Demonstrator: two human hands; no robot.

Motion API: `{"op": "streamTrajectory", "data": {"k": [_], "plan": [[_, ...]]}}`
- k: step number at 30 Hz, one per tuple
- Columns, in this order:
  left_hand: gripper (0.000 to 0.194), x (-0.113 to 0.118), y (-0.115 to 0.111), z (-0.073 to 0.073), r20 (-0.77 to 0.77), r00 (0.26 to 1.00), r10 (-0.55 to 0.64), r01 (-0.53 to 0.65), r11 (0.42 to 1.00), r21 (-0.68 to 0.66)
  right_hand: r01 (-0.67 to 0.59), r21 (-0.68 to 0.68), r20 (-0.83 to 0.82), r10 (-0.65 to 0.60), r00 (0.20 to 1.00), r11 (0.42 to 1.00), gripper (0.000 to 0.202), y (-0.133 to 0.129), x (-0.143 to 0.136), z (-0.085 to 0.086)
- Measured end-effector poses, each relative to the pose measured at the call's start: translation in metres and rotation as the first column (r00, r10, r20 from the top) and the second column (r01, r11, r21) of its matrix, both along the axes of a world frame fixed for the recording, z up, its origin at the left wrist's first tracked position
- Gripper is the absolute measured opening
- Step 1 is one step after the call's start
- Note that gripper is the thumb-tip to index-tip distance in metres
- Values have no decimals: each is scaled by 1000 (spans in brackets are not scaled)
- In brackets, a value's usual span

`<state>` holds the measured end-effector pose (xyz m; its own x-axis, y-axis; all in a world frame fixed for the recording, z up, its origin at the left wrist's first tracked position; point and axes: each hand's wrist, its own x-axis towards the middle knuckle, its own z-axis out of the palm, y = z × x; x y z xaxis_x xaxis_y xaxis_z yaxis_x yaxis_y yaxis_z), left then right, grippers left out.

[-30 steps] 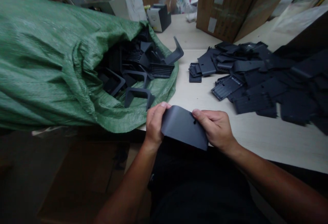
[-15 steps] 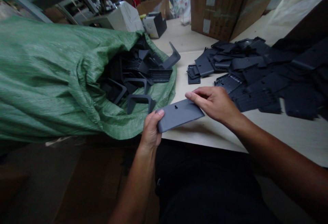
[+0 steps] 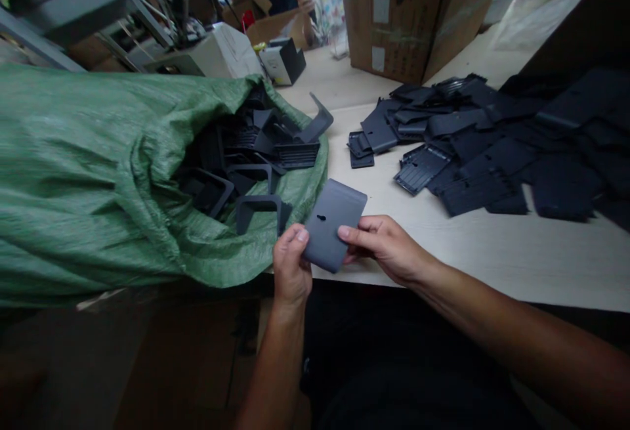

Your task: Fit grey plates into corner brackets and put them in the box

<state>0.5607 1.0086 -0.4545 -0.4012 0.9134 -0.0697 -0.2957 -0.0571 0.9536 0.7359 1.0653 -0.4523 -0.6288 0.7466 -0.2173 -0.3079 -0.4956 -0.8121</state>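
A dark grey plastic plate [image 3: 331, 210] with a small keyhole slot is held in front of me, above the table's front edge. My left hand [image 3: 293, 262] pinches its lower left side, thumb on top. On the right side, my right hand [image 3: 384, 246] grips it with the thumb on the face and the fingers behind. Just left of the plate, a green woven sack [image 3: 132, 167] lies with its mouth toward it. Inside the mouth are several dark bent plastic brackets [image 3: 260, 210]. The plate's underside is hidden.
A pile of flat black plastic parts [image 3: 477, 148] spreads over the right of the pale table [image 3: 443, 253]. Behind stand a cardboard box [image 3: 394, 29] and a small black-and-white box [image 3: 283, 61]. Another person's hand [image 3: 304, 2] shows at the back.
The plate has been turned and tilted, so its broad face shows more. My right hand has moved from its far right corner down to its right side. The view has shifted slightly.
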Motion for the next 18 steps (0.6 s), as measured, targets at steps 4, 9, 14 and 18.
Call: {"op": "streamTrajectory", "data": {"k": [4, 9, 14, 18], "plan": [[48, -4, 2, 4, 162, 984, -73, 85, 994, -68, -147, 325, 139, 107, 984, 934, 38, -9, 13, 3], [50, 0, 9, 14, 361, 876, -319, 406, 892, -197, -406, 607, 449, 126, 884, 683, 15, -17, 23, 3], [20, 15, 11, 17, 424, 863, -276, 356, 927, -121, -292, 507, 300, 151, 942, 811, 30, -25, 20, 0], [16, 29, 5, 15, 320, 926, -203, 227, 973, -41, -76, 448, 136, 16, 991, 891, 37, -40, 12, -3]]}}
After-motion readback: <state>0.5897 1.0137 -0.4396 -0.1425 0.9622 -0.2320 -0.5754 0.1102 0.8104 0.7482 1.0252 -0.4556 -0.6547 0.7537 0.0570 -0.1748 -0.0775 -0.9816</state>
